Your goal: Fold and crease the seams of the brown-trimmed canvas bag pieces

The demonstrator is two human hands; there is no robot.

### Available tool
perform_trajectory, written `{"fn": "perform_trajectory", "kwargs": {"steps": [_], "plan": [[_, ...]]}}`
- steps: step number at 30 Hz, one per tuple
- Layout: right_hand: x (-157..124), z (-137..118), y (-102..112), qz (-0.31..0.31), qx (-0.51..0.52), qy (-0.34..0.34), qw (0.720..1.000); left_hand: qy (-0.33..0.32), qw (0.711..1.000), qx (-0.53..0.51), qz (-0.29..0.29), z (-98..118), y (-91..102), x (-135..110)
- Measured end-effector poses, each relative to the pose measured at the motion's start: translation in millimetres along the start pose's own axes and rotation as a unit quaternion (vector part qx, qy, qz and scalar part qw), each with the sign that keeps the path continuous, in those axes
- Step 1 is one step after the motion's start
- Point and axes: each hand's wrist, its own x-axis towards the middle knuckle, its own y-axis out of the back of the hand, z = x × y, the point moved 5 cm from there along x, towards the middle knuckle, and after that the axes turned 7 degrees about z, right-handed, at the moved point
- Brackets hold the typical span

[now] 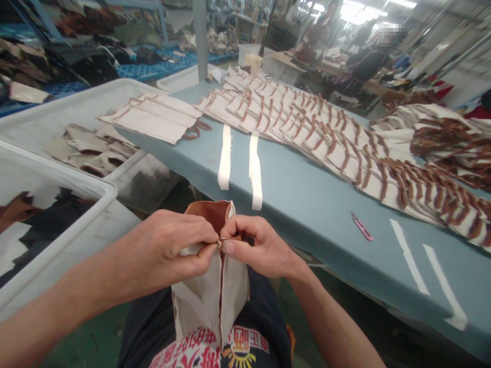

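Note:
A cream fabric piece [207, 291] with a brown lining and a dark brown seam down its middle stands upright in my lap. At its top edge, my left hand [172, 245] pinches the material beside the seam between thumb and fingers. Right against it, my right hand [257, 245] pinches the same edge from the other side. The fingertips of both hands nearly meet at the seam's top end. Behind them the brown inside of the piece [210, 210] gapes upward.
A blue-grey table [303, 204] bears overlapping rows of cream pieces with brown edging [307, 122]. Pink thread snips [361, 226] and white tape strips [255, 171] lie on it. White bins [111, 189] with fabric stand at left. Another person [364, 64] sits far back.

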Motion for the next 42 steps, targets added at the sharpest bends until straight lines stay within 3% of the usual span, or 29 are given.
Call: {"fn": "perform_trajectory", "kwargs": {"steps": [7,13,17,21,28,33,39,42], "plan": [[4,-2,-2,0.027,0.018,0.005,0.999,0.095,0.99,-0.083,0.066,-8,-6.6,3],[5,-1,-6,0.028,0.031,-0.032,0.999,0.202,0.966,-0.157,0.041,-20,-13.6,-3],[6,-3,-7,0.036,0.018,-0.028,0.999,0.235,0.949,-0.209,0.033,-28,-18.3,-10],[4,-7,-7,0.067,-0.059,-0.019,0.996,0.257,0.935,-0.246,-0.003,-32,-20.7,-14],[1,-14,-4,0.091,-0.168,0.024,0.981,0.247,0.939,-0.235,-0.043,-29,-17.6,-10],[1,-13,-4,0.079,-0.156,0.015,0.984,0.226,0.948,-0.212,-0.073,-26,-15.4,-5],[3,0,-4,0.068,-0.172,-0.006,0.983,0.103,0.992,-0.06,-0.049,-21,-15.6,0],[3,2,-5,0.059,-0.151,0.011,0.987,0.05,0.999,-0.007,-0.015,-17,-16.3,0]]}}
